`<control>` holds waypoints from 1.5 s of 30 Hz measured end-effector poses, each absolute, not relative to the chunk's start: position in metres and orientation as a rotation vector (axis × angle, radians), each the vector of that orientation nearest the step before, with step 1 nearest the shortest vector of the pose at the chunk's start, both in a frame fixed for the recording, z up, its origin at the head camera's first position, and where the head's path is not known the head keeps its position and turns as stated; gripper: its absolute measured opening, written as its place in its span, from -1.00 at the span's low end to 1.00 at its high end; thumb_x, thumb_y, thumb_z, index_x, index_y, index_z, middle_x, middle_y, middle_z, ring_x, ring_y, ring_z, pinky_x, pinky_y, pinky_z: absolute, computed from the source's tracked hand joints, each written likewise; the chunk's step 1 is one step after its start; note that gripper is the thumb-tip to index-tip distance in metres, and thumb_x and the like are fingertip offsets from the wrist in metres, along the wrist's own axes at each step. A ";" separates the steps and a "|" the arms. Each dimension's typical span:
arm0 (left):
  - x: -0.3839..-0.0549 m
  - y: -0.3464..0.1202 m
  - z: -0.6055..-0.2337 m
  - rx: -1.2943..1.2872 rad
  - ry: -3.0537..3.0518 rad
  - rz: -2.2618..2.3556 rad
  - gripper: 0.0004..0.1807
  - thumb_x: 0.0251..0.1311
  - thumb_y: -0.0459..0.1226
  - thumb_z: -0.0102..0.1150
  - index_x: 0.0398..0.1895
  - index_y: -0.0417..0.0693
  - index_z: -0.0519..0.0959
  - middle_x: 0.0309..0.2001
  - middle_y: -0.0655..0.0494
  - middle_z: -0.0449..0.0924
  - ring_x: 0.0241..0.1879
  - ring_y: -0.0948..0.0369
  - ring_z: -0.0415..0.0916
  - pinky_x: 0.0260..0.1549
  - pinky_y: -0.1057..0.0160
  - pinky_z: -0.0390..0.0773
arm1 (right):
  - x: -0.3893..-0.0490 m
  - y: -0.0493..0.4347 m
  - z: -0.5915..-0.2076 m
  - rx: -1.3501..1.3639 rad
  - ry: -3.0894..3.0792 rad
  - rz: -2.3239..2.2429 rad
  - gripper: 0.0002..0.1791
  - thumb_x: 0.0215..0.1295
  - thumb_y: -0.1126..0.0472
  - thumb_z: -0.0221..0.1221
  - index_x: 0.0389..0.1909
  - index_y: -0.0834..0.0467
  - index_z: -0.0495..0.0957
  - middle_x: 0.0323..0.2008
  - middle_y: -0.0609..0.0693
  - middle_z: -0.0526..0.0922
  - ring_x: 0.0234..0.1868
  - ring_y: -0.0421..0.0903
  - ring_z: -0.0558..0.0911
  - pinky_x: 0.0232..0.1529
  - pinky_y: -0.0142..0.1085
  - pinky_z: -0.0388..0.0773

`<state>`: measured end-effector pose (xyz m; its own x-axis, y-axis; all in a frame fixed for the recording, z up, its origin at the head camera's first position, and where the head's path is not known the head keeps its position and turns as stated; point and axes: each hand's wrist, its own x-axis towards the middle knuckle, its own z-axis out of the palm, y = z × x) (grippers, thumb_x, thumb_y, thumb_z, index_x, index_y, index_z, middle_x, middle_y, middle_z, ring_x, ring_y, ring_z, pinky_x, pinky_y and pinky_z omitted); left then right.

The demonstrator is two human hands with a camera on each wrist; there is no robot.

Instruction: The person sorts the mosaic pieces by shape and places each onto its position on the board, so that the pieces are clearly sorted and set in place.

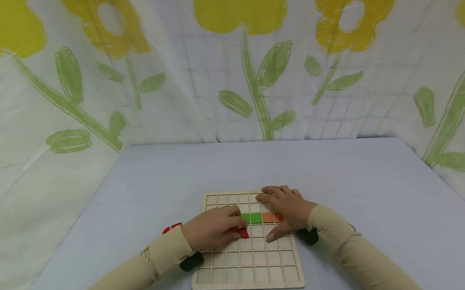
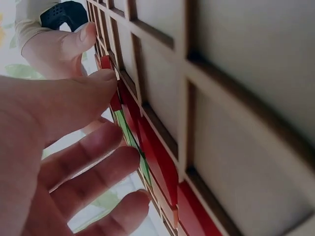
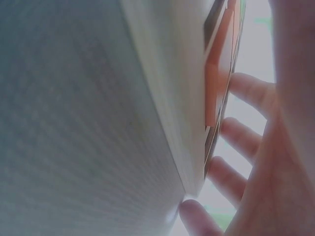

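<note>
A wooden grid board [image 1: 248, 286] lies under both hands. My left hand [image 1: 215, 228] pinches a red tile [image 1: 243, 232] between thumb and fingers, low over the cells. In the left wrist view, more red tiles [image 2: 158, 160] sit in a row of cells beneath the fingers. Green tiles [image 1: 251, 218] and orange tiles [image 1: 268, 217] fill part of a row across the upper half. My right hand [image 1: 291, 210] rests spread over the board's right edge, its fingers partly covering an orange tile; the right wrist view shows the fingertips along that edge.
Red pieces [image 1: 171, 228] lie left of the board, partly hidden behind the left wrist. The board stands on a pale table [image 1: 336, 166]. Behind its far edge hangs a white curtain [image 1: 198, 98] painted with yellow flowers.
</note>
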<state>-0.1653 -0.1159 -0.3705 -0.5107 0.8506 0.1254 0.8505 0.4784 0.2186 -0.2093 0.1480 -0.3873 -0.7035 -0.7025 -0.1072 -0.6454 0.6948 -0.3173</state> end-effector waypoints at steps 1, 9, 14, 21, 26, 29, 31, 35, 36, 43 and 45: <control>-0.165 -0.116 -0.370 1.554 2.706 0.402 -0.83 0.26 -0.19 0.22 -0.11 0.03 0.58 -0.22 0.19 0.47 -0.34 0.34 0.37 -0.28 0.47 0.41 | -0.209 0.148 -0.387 -1.086 2.685 -0.377 0.17 -0.21 -0.54 0.26 0.42 -0.05 0.16 0.42 0.06 0.12 0.32 0.12 0.20 0.08 0.13 0.24; -0.166 -0.111 -0.369 1.478 2.761 0.342 -0.82 0.27 -0.14 0.21 -0.13 0.04 0.55 -0.20 0.17 0.50 -0.33 0.32 0.38 -0.27 0.40 0.45 | -0.208 0.145 -0.386 -1.098 2.693 -0.369 0.17 -0.21 -0.52 0.28 0.42 -0.04 0.17 0.41 0.07 0.13 0.31 0.14 0.21 0.05 0.12 0.26; -0.165 -0.109 -0.371 1.404 2.770 0.335 -0.80 0.26 -0.14 0.21 -0.11 0.05 0.54 -0.18 0.18 0.50 -0.31 0.32 0.39 -0.23 0.38 0.47 | -0.208 0.144 -0.387 -1.109 2.685 -0.376 0.16 -0.20 -0.52 0.28 0.42 -0.04 0.16 0.41 0.07 0.13 0.31 0.13 0.21 0.06 0.12 0.26; -0.164 -0.108 -0.371 1.361 2.785 0.346 -0.78 0.27 -0.17 0.20 -0.05 0.04 0.52 -0.17 0.19 0.50 -0.29 0.32 0.40 -0.24 0.37 0.48 | -0.207 0.143 -0.388 -1.110 2.681 -0.385 0.16 -0.20 -0.54 0.26 0.42 -0.05 0.16 0.41 0.07 0.12 0.31 0.12 0.21 0.06 0.12 0.25; -0.164 -0.109 -0.370 1.386 2.788 0.356 -0.76 0.26 -0.18 0.22 -0.03 0.04 0.52 -0.16 0.18 0.50 -0.28 0.32 0.41 -0.24 0.38 0.49 | -0.207 0.143 -0.388 -1.109 2.678 -0.380 0.16 -0.20 -0.54 0.26 0.42 -0.05 0.15 0.42 0.07 0.11 0.32 0.13 0.20 0.06 0.12 0.25; -0.164 -0.113 -0.366 1.430 2.802 0.368 -0.75 0.25 -0.22 0.23 -0.02 0.00 0.53 -0.16 0.15 0.50 -0.28 0.31 0.43 -0.25 0.41 0.49 | -0.207 0.142 -0.388 -1.101 2.677 -0.373 0.17 -0.20 -0.54 0.26 0.42 -0.05 0.15 0.42 0.06 0.11 0.32 0.13 0.20 0.06 0.12 0.25; -0.164 -0.119 -0.360 1.447 2.822 0.375 -0.77 0.25 -0.30 0.20 -0.02 -0.01 0.54 -0.16 0.13 0.51 -0.27 0.30 0.46 -0.26 0.41 0.50 | -0.208 0.142 -0.387 -1.096 2.676 -0.375 0.16 -0.20 -0.53 0.27 0.42 -0.05 0.15 0.42 0.07 0.11 0.32 0.13 0.20 0.07 0.12 0.25; -0.163 -0.141 -0.349 1.390 2.873 0.366 -0.68 0.21 -0.52 0.06 -0.06 -0.01 0.56 -0.14 0.15 0.52 -0.21 0.28 0.51 -0.20 0.36 0.55 | -0.209 0.142 -0.385 -1.093 2.673 -0.386 0.15 -0.19 -0.51 0.29 0.42 -0.04 0.16 0.41 0.07 0.12 0.32 0.14 0.19 0.07 0.12 0.24; -0.162 -0.149 -0.347 1.359 2.878 0.367 -0.63 0.18 -0.58 0.02 -0.07 -0.01 0.56 -0.13 0.16 0.52 -0.17 0.26 0.52 -0.17 0.34 0.56 | -0.209 0.142 -0.385 -1.093 2.671 -0.387 0.15 -0.19 -0.50 0.29 0.42 -0.05 0.16 0.41 0.07 0.12 0.32 0.14 0.19 0.08 0.13 0.23; -0.150 -0.205 -0.346 1.074 2.903 0.331 -0.55 0.07 -0.66 0.02 -0.06 -0.04 0.55 -0.07 0.12 0.49 -0.07 0.19 0.48 -0.10 0.22 0.55 | -0.209 0.146 -0.385 -1.082 2.676 -0.385 0.15 -0.19 -0.50 0.29 0.42 -0.04 0.16 0.42 0.07 0.12 0.33 0.14 0.18 0.09 0.15 0.23; -0.146 -0.219 -0.348 0.978 2.881 0.354 -0.62 0.11 -0.59 0.09 -0.05 -0.06 0.53 -0.11 0.14 0.47 -0.13 0.22 0.46 -0.16 0.26 0.54 | -0.209 0.147 -0.385 -1.075 2.674 -0.399 0.15 -0.19 -0.49 0.30 0.41 -0.03 0.17 0.41 0.08 0.12 0.33 0.15 0.18 0.10 0.15 0.22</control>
